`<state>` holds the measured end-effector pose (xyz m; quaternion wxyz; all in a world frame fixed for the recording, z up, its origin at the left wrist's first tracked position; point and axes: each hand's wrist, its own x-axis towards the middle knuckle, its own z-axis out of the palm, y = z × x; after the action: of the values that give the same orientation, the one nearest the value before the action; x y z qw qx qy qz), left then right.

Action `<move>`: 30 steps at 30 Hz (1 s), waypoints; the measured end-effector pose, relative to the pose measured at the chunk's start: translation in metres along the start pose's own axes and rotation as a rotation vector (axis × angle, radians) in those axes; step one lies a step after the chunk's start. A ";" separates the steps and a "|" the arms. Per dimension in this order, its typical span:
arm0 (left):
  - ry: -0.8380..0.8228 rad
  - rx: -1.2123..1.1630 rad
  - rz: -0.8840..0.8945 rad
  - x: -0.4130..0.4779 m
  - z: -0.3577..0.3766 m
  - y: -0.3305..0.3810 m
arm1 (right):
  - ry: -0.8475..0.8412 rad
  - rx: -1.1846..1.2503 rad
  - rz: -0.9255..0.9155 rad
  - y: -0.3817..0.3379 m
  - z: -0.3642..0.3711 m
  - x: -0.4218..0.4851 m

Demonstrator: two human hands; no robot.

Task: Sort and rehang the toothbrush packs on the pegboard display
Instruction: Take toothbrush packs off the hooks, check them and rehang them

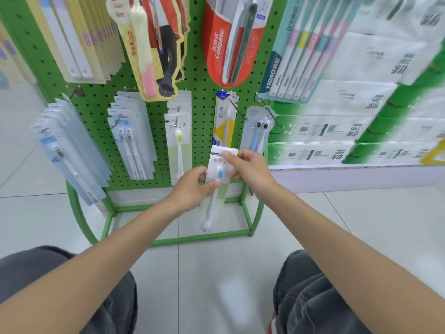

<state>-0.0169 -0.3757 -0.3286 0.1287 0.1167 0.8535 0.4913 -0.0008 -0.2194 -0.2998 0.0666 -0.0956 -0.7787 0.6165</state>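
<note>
I hold a clear toothbrush pack (218,174) with a blue-headed brush in front of the low part of the green pegboard (204,109). My left hand (192,186) grips its left side at the middle. My right hand (248,168) pinches its white top card. A second white card edge shows just behind the top. On the bottom row hang matching packs with a yellow-headed brush (179,138), a blue and yellow box pack (224,119) and a googly-eyed children's brush (258,131). A bare hook (240,112) sticks out between the last two.
Twin-brush packs (131,138) and pale blue packs (67,153) hang at the left. Colgate (228,42) and multi-brush packs (303,51) hang above. Tissue packs (349,104) fill shelves at the right. The green stand frame (207,237) rests on floor tiles by my knees.
</note>
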 end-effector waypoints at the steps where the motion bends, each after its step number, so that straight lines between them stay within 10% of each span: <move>1: 0.000 0.011 0.020 -0.001 0.001 0.000 | 0.015 -0.010 -0.007 0.000 -0.001 -0.001; 30: 0.091 -0.448 -0.159 -0.006 -0.020 0.004 | -0.665 -0.372 0.275 0.037 0.002 -0.023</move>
<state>-0.0181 -0.3915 -0.3146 0.1512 -0.0046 0.7346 0.6615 0.0237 -0.2183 -0.3360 -0.2906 -0.0045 -0.8360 0.4655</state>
